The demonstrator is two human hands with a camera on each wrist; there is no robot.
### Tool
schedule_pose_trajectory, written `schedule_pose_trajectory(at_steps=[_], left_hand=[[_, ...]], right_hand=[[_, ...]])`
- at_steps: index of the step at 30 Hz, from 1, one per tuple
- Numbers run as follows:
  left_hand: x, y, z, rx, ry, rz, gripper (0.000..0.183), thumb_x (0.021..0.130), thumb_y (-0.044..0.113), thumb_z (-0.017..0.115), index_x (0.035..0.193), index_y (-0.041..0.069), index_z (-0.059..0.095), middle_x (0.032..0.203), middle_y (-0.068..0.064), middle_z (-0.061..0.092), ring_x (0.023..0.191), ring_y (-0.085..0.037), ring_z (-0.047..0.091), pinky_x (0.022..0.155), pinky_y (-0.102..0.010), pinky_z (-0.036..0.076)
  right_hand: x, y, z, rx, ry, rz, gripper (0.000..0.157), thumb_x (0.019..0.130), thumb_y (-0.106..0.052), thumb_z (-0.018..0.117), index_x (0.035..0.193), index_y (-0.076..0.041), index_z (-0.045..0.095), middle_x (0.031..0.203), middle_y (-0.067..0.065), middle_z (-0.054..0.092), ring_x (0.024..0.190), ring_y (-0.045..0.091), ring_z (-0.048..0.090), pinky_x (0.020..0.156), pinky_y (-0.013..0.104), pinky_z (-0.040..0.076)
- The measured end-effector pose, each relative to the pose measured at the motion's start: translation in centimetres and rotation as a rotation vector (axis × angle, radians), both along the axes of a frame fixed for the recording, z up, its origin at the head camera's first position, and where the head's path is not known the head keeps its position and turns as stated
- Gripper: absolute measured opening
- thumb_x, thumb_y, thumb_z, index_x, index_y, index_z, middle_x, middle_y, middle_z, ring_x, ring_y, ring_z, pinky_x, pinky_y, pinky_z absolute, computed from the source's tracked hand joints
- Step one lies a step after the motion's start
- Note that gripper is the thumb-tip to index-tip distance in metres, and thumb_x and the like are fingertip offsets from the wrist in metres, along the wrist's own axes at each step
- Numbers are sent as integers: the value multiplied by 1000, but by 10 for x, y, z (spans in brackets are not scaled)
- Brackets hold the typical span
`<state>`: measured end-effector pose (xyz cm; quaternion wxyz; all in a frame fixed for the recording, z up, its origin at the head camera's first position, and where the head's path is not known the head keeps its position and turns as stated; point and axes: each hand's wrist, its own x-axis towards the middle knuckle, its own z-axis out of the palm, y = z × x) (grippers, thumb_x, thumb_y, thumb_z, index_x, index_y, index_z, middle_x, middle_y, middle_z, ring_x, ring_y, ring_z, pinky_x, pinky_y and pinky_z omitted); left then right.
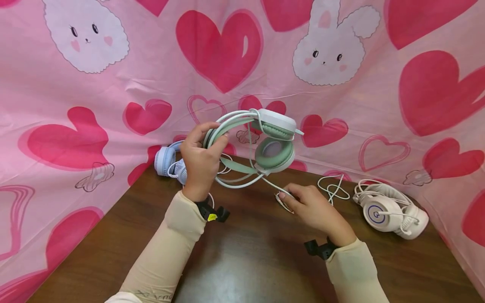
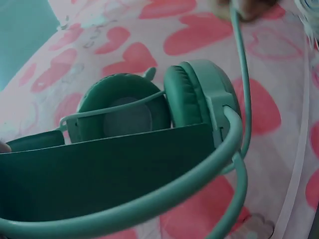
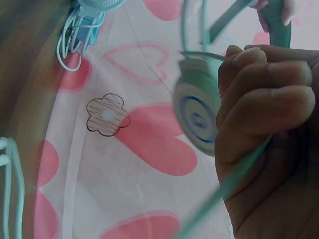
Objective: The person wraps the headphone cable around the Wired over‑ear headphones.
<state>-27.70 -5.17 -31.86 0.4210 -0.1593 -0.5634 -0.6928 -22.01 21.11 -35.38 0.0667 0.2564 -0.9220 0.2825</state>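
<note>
A pair of white-and-green headphones (image 1: 275,155) is held up above the table, its ear cups toward the right. My left hand (image 1: 201,158) grips the padded headband between thumb and fingers. Lower and to the right, my right hand (image 1: 316,206) pinches the white cable (image 1: 278,186), which runs up to the lower ear cup. In the left wrist view, both ear cushions (image 2: 184,94) show beyond the headband, and the right hand is a blur at the top. Curled fingers (image 3: 269,109) hold the cable in the right wrist view, beside an ear cup (image 3: 197,117) with a blue ring.
Light blue headphones (image 1: 165,161) lie at the back left of the brown table (image 1: 242,256), partly behind my left hand. White headphones (image 1: 394,212) with a wound cable lie at the right. Some loose white cable (image 1: 333,191) is near them. A pink heart-print cloth (image 1: 151,84) hangs behind.
</note>
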Motion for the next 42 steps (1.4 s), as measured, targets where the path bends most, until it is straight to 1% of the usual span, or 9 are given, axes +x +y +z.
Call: schedule_pose_trajectory(at_steps=[4,7,14,19,22,25,30,38,42], left_hand=[[-1,4,-3,-113,54,56,21,75,-1,77,95,5,77,89,-5,71,78,-16,63,70,-26,53],[-1,6,-4,-193,99,70,21,74,-2,76,94,4,77,94,-6,72,86,-16,65,77,-28,53],[0,10,-8,-317,134,9,23,74,-3,76,97,2,77,98,-9,72,91,-16,66,78,-28,53],[3,17,-11,-431,167,-7,24,74,0,78,98,3,78,100,-11,72,98,-18,66,84,-30,53],[4,21,-11,-482,170,-45,26,73,0,80,98,3,77,100,-11,72,97,-18,66,85,-31,53],[6,23,-12,-527,140,-99,26,73,1,81,98,5,78,100,-9,72,96,-15,66,83,-29,53],[9,26,-12,-609,113,-208,25,75,4,81,100,6,78,103,-5,72,100,-13,65,84,-27,53],[13,35,-13,-747,177,-345,20,78,9,79,99,7,78,98,0,73,96,-8,65,83,-23,51],[14,38,-14,-791,218,-421,19,78,8,80,97,8,78,97,0,72,92,-5,65,80,-21,51]], right_hand=[[3,2,5,8,4,2,12,95,-24,64,84,-28,63,57,-15,48,54,7,47,51,27,41],[6,4,9,2,11,11,12,94,-24,65,83,-27,63,56,-15,47,53,7,46,50,27,40],[14,10,18,25,9,9,9,91,-29,70,83,-28,65,57,-16,46,54,6,43,50,26,39],[22,14,27,40,82,23,14,86,-27,75,79,-31,64,58,-21,49,56,4,43,51,25,38],[25,16,31,33,129,40,15,85,-23,76,79,-30,64,60,-21,48,57,3,43,51,24,38],[28,18,35,23,156,56,16,84,-19,77,80,-29,66,64,-21,51,59,3,45,51,23,40],[32,18,38,39,191,58,16,82,-19,78,82,-31,67,66,-21,52,61,3,45,51,23,40],[35,17,40,80,233,82,17,81,-21,80,82,-34,68,67,-28,52,62,1,45,53,21,41],[35,17,40,70,242,107,20,77,-18,82,83,-32,68,70,-28,55,63,-1,48,54,20,42]])
